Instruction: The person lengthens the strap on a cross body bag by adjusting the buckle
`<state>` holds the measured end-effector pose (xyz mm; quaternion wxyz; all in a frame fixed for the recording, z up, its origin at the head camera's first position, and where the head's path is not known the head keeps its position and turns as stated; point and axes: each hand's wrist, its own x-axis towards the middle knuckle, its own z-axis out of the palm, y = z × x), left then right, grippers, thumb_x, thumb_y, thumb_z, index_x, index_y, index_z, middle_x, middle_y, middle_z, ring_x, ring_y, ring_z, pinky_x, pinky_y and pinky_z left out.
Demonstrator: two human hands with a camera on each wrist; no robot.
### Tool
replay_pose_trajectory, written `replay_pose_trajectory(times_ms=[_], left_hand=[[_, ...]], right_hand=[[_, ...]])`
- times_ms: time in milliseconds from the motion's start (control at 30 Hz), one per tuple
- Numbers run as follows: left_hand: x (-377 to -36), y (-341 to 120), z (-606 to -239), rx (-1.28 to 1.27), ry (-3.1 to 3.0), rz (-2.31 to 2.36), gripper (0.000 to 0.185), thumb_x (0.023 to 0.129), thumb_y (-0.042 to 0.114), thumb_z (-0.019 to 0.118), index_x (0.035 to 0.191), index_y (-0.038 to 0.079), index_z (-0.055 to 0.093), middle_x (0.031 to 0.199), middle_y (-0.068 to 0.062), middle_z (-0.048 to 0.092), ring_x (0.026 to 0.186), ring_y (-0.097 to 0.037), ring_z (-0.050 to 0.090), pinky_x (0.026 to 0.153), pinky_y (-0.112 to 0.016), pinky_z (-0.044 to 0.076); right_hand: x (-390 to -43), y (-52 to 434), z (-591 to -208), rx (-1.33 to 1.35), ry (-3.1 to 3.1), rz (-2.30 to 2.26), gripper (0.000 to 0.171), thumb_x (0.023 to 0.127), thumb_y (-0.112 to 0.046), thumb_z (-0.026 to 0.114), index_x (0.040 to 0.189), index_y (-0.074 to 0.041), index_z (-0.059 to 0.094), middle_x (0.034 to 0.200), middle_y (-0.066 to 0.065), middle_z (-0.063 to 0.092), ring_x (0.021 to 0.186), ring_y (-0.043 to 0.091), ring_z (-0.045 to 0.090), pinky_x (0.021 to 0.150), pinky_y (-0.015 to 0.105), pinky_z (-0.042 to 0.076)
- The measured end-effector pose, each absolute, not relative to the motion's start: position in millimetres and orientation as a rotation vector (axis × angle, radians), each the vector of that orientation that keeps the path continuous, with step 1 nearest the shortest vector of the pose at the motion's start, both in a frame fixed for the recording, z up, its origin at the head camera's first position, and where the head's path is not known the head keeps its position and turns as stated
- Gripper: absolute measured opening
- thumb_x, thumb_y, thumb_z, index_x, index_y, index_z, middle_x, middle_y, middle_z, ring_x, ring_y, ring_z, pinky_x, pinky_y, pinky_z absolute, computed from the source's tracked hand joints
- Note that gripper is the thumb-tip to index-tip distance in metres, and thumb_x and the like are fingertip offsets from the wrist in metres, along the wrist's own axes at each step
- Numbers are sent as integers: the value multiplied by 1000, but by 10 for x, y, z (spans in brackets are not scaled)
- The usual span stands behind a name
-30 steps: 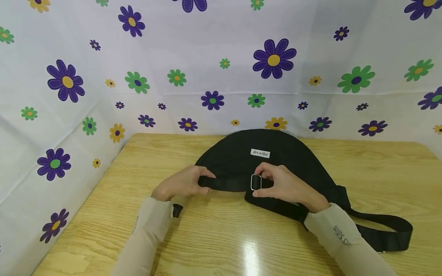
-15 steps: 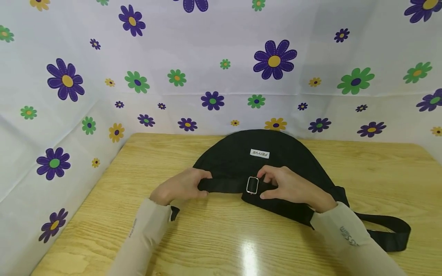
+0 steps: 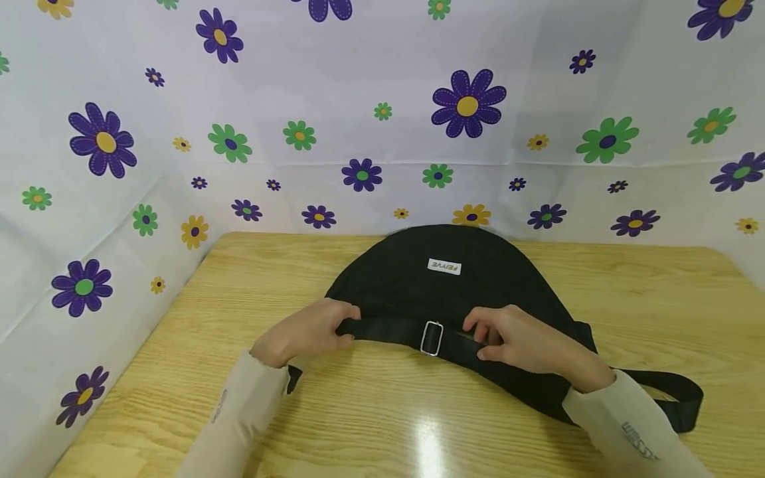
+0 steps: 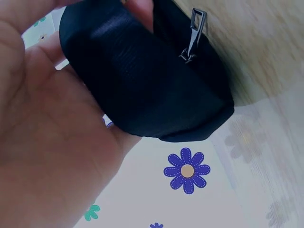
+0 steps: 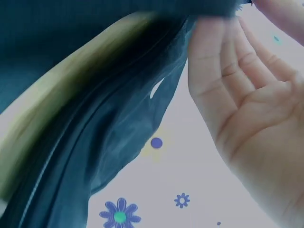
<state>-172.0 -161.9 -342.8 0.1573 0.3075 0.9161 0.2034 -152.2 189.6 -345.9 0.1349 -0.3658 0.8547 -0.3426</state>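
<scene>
Strap [image 3: 388,328] end hidden under left hand [image 3: 301,332]

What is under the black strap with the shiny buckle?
The strap with its metal buckle lies across the black bag, which rests on the wooden table. Both hands grip the strap: left hand, right hand. The bag's inside is hidden.

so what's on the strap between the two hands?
Head view: a metal slider buckle sits on the black strap between left hand and right hand.

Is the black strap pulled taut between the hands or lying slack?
Taut: the strap runs straight from left hand to right hand.
</scene>
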Motion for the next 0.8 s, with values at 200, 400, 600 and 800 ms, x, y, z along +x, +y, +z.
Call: replay_pose_trajectory(times_ms=[200,400,600,800], left_hand=[[-1682,-1663,-3442,917,2630,569,17,95,3,69,112,2,69,85,1,62,72,-11,50,66,-26,43],[-1630,-1700,-3495,1011,2690,561,8,94,3,70,100,7,70,75,7,57,64,-8,47,66,-27,44],[-1585,-1749,-3533,1078,2837,427,9,92,4,73,100,9,73,92,5,70,82,-15,62,94,-53,37],[-1549,-1800,-3563,1067,2888,426,10,90,3,75,97,10,75,94,4,71,88,-18,63,95,-57,34]], right_hand=[[-1345,2143,-3495,-989,2551,-825,27,94,-19,74,115,-4,66,111,2,67,96,20,64,81,38,56],[-1204,2496,-3535,-920,2578,-725,33,97,-26,71,119,-2,64,116,6,64,99,25,64,82,38,55],[-1164,2847,-3529,-857,2500,-770,24,100,-13,66,118,3,62,113,8,67,93,14,67,76,29,56],[-1120,3064,-3517,-801,2485,-711,20,100,-10,64,113,5,63,105,7,69,86,9,66,70,29,56]])
